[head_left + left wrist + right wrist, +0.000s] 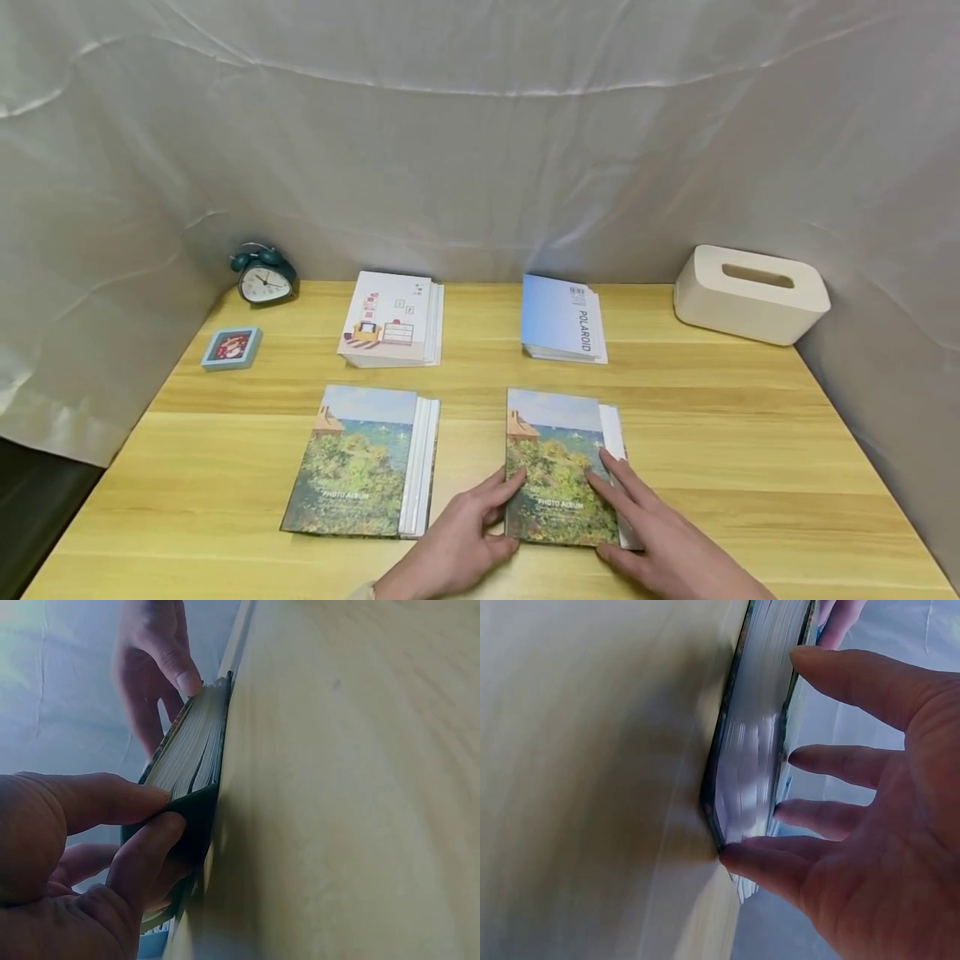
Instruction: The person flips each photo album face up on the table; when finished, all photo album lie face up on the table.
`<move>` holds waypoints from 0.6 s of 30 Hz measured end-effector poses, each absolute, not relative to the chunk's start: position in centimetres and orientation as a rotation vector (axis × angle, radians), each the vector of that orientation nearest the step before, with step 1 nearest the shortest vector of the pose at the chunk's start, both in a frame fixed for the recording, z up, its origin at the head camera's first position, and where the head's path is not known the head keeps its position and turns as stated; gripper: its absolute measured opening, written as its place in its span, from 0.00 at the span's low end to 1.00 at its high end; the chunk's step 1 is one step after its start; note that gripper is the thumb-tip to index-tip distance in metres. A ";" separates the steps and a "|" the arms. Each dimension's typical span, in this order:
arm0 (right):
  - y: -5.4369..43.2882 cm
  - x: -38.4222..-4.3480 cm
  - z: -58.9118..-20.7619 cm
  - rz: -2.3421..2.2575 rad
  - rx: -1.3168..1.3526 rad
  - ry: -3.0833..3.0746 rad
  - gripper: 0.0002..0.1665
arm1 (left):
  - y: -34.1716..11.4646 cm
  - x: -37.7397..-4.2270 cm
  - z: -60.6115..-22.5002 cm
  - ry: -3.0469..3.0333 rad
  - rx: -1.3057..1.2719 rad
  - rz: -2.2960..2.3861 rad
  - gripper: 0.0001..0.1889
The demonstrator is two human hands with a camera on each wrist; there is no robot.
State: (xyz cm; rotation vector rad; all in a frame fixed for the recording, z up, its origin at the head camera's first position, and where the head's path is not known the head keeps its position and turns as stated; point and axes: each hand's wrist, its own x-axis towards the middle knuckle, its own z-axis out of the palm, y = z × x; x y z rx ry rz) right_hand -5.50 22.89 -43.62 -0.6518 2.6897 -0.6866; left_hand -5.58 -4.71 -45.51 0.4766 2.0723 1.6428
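A photo album (pixel 558 479) with a painted seaside cover lies on the wooden table, its white page edges showing at the right. My left hand (pixel 457 533) touches its spine side, one fingertip reaching the cover and the thumb by the lower corner. On the other side, my right hand (pixel 667 533) has its fingers spread over the cover's edge and page side, the thumb near the bottom edge. In the left wrist view, thumb and finger meet the dark spine (pixel 199 821). The right wrist view shows fairly straight fingers along the page block (pixel 750 750).
A matching album (pixel 352 467) lies to the left. Behind are a white illustrated album (pixel 390 317) and a blue "POLAROID" album (pixel 555 317). An alarm clock (pixel 264 275) and small blue frame (pixel 247 350) sit at far left, a white tissue box (pixel 742 308) at back right.
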 end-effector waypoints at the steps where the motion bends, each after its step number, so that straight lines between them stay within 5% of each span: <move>1: 23.0 -5.5 -43.6 -0.684 -0.658 2.693 0.44 | -4.7 -5.6 -45.5 2.068 0.474 1.645 0.41; 18: 24.9 -7.3 -43.0 -0.839 -0.612 2.764 0.36 | -9.1 -5.2 -41.6 2.632 0.495 1.091 0.39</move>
